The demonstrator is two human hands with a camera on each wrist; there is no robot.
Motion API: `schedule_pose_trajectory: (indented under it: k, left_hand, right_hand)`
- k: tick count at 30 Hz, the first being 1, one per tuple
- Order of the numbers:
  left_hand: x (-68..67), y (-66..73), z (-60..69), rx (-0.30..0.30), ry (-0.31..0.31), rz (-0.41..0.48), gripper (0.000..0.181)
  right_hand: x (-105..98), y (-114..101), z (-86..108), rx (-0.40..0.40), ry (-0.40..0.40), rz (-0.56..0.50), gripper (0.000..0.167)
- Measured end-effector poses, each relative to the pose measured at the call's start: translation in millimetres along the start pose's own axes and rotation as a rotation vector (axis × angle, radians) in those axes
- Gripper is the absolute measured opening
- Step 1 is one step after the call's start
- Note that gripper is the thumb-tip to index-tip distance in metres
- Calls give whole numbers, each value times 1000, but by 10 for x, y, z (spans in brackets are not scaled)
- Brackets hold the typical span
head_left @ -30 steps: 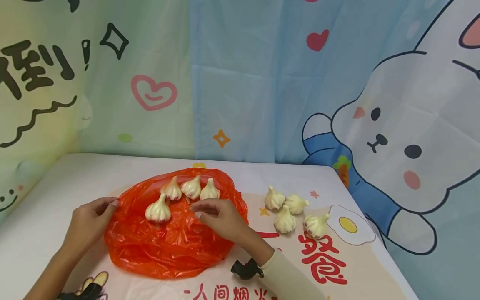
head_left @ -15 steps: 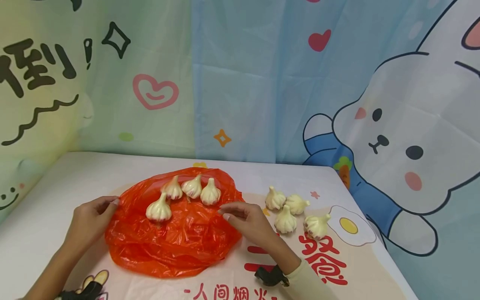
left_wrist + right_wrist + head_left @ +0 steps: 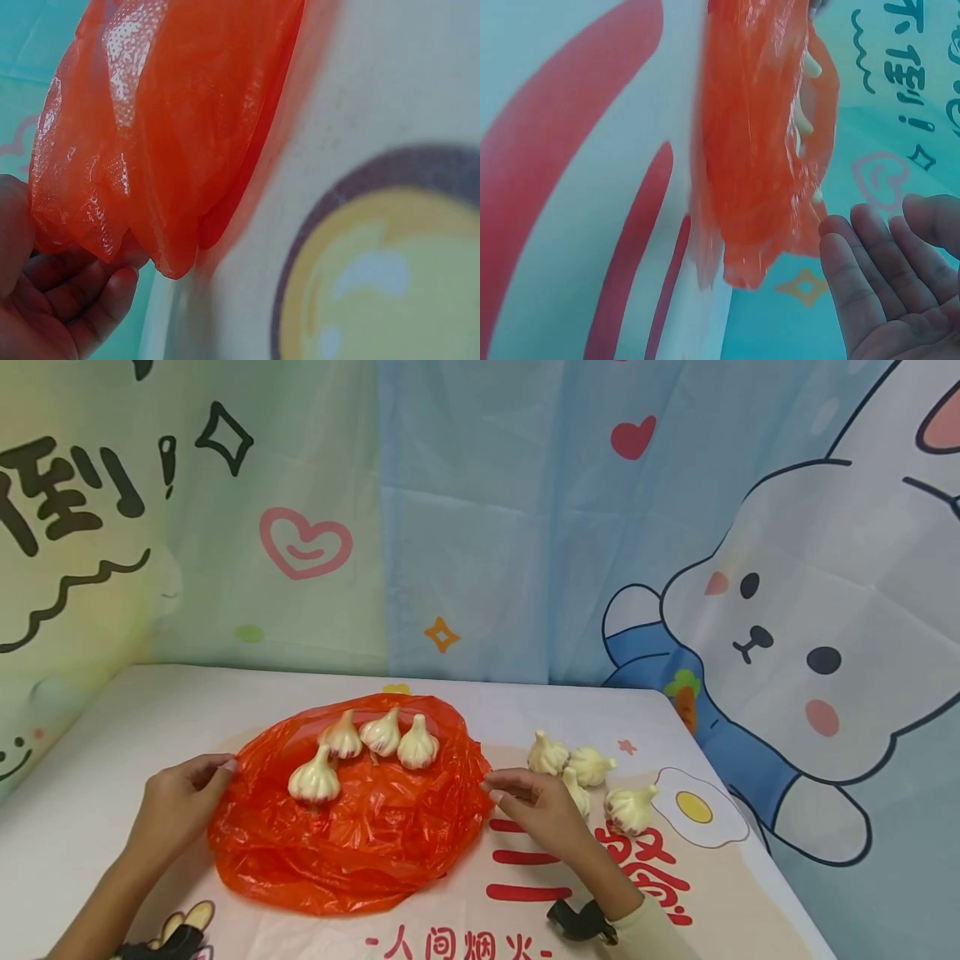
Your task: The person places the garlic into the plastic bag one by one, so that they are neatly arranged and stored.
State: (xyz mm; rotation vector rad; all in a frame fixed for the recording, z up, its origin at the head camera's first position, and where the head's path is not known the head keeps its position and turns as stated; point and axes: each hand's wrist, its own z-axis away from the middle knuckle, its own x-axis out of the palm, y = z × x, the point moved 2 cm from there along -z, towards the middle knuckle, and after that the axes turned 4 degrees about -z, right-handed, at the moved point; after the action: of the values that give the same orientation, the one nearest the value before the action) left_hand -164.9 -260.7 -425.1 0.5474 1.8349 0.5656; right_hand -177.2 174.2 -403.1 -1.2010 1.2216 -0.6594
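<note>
The pastel backdrop [image 3: 468, 527] bears a cartoon rabbit [image 3: 810, 610] at three o'clock; the tabletop [image 3: 105, 760], a fried-egg print [image 3: 697, 810] at four.

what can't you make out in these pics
Head: one bulb, partly behind the right grip.
Left wrist: the bag, cut off by the top edge.
Left wrist: the left grip, cut off at the left edge.
Right wrist: bagged bulbs, mostly behind the bag's near side.

Head cam: forward-down over table [image 3: 112, 735]. Wrist cams: close, low, sideways; both share bag [image 3: 187, 112], upper left/upper centre.
</note>
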Motion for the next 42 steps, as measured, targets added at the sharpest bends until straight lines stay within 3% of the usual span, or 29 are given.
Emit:
schedule_pose_trajectory:
  k: [6,16,25,32,35,42]
  left_hand:
    - [5,13,9,-6,-7,-1,33]
    - [3,20,14,-2,-11,7,34]
    - [26,10,14,-9,-22,-3,34]
    - [16,17,15,-11,-17,-1,34]
    - [19,24,11,-7,-17,7,33]
    - [20,21,14,-7,-8,3,32]
  right_hand:
    - [-195,54,71,-18,45,10,27]
    - [-529,84,135,-31,218,121,25]
    - [-758,206,179,-110,322,161,26]
    - [-930,239,180,-83,421,220,29]
    - [-983,387,169,-74,444,237,31]
    - [-1080,1065,25,-64,439,306,35]
